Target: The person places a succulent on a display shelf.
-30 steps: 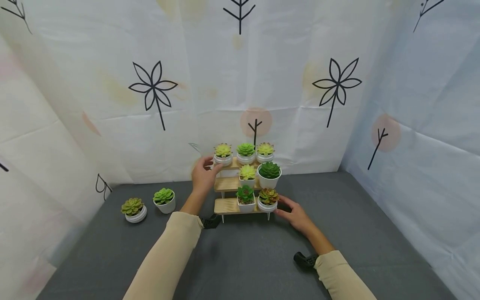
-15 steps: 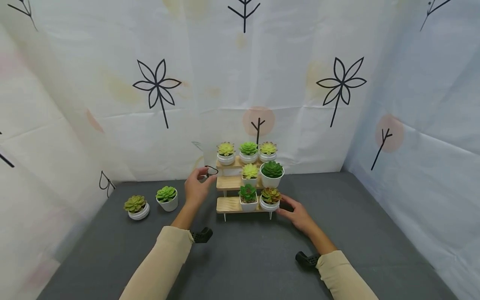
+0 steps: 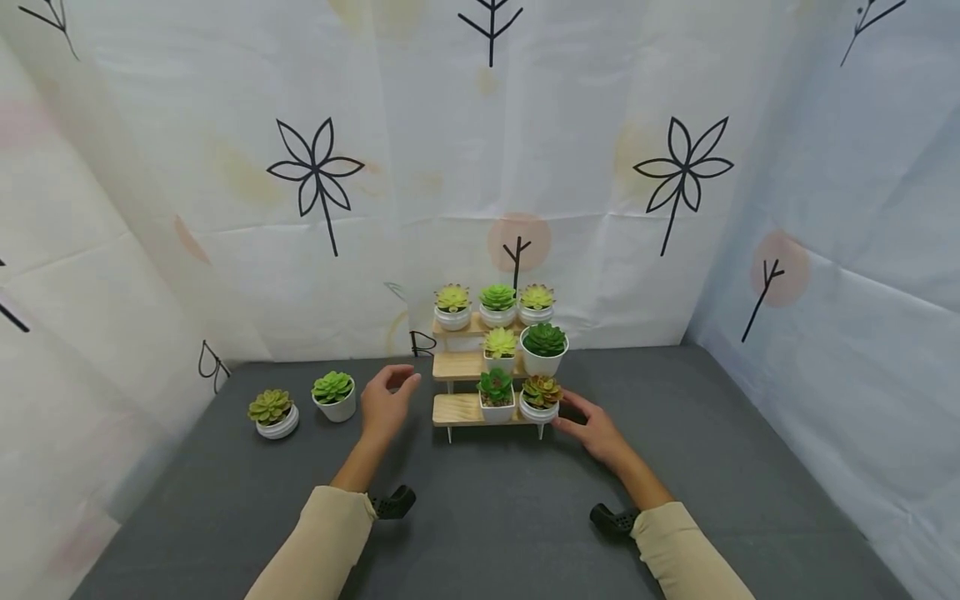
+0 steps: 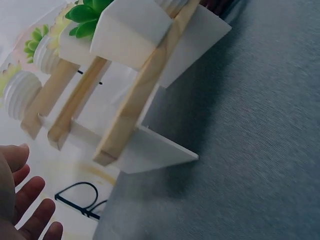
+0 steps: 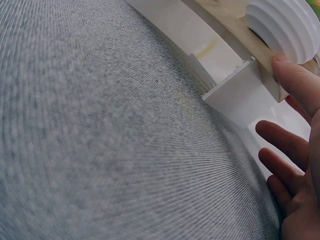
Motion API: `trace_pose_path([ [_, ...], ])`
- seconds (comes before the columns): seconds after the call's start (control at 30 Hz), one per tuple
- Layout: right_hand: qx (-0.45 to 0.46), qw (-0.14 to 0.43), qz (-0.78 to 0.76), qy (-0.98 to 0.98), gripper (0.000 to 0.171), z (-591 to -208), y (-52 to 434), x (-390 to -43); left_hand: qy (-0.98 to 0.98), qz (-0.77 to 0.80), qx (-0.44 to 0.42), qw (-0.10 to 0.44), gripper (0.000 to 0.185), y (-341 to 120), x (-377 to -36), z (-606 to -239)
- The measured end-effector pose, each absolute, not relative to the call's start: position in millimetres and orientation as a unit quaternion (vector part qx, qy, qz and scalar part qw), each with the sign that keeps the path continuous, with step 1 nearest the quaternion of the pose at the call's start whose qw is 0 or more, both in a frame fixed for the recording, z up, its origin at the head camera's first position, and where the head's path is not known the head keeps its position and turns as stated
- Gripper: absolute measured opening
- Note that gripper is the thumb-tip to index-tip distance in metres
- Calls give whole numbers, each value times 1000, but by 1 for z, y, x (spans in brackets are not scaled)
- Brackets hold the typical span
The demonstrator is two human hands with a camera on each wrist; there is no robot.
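A three-tier wooden stand point(image 3: 453, 410) holds several small potted succulents in white pots. My left hand point(image 3: 388, 400) hovers just left of the stand, fingers loosely spread and holding nothing; the left wrist view shows its fingertips point(image 4: 30, 210) apart from the stand's side point(image 4: 135, 110). My right hand point(image 3: 587, 423) lies at the right end of the lowest shelf. Its thumb point(image 5: 295, 75) touches the shelf edge under the ribbed pot point(image 5: 282, 25) with the reddish succulent point(image 3: 540, 390), and the other fingers are spread.
Two more potted succulents stand on the grey table at the left: a ribbed pot point(image 3: 272, 414) and a smooth one point(image 3: 332, 396). Printed white fabric walls close in the back and both sides. The lowest shelf's left part is bare.
My left hand has drawn back from the top shelf's left pot, moving down and to the left, and now hangs beside the stand. The right hand has stayed put.
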State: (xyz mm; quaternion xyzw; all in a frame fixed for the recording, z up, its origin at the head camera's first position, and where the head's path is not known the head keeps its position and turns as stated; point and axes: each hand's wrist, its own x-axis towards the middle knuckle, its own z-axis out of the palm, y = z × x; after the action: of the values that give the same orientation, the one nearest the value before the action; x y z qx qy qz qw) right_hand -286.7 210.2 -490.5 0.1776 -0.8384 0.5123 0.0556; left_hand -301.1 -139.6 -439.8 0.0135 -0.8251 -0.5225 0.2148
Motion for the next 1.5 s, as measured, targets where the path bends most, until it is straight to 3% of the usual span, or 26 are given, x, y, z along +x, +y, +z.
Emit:
trace_pose_path([
  [0.27, 178, 52, 510, -840, 55, -479, 204, -278, -826, -529, 41, 193, 23, -158, -288, -452],
  [0.67, 164, 41, 520, -837, 58, -490, 205, -284, -834, -514, 66, 187, 28, -193, -275, -469],
  [0.9, 174, 39, 523, -833, 55, -467, 198, -271, -841, -504, 81, 179, 31, -212, -273, -477],
  [1.3, 174, 32, 529, -830, 55, -456, 198, -263, -835, -481, 168, 207, 28, -229, -269, -481],
  [1.5, 173, 31, 526, -832, 55, -455, 199, -263, -829, -472, 197, 228, 36, -229, -269, -479],
])
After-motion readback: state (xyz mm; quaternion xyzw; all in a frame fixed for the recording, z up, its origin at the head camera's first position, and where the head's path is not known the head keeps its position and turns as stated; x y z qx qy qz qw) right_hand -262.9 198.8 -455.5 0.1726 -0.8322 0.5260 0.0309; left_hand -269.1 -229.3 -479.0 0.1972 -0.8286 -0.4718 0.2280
